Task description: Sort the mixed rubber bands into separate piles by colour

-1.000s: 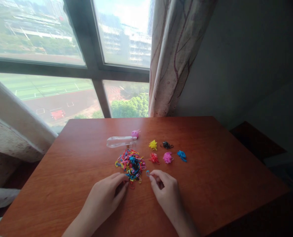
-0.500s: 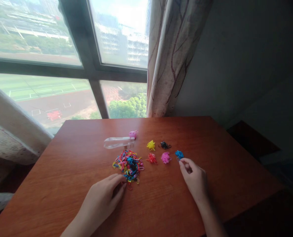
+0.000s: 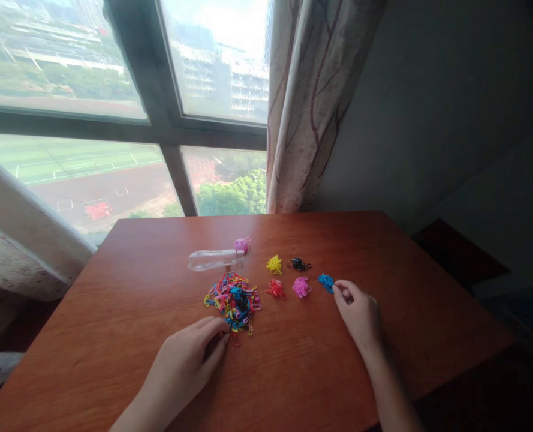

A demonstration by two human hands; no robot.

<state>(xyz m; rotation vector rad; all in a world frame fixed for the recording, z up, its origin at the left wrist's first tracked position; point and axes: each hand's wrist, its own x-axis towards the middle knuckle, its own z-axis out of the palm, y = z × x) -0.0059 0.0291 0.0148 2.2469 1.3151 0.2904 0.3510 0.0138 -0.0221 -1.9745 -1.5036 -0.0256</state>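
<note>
A mixed heap of small coloured rubber bands (image 3: 234,297) lies on the wooden table (image 3: 383,258). To its right sit small sorted piles: yellow (image 3: 274,264), black (image 3: 299,263), red (image 3: 276,289), pink (image 3: 301,287) and blue (image 3: 325,281). My right hand (image 3: 357,312) rests with pinched fingertips touching the blue pile. My left hand (image 3: 189,360) lies on the table with curled fingers at the near edge of the mixed heap, touching a red band there.
A clear plastic tube with a pink cap (image 3: 216,258) lies on its side behind the heap. A window and a patterned curtain (image 3: 306,102) stand behind the table. A dark lower surface (image 3: 459,252) is at the right.
My right hand carried a blue band from beside the mixed heap over to the blue pile on the right. My left hand stayed at the heap's edge.
</note>
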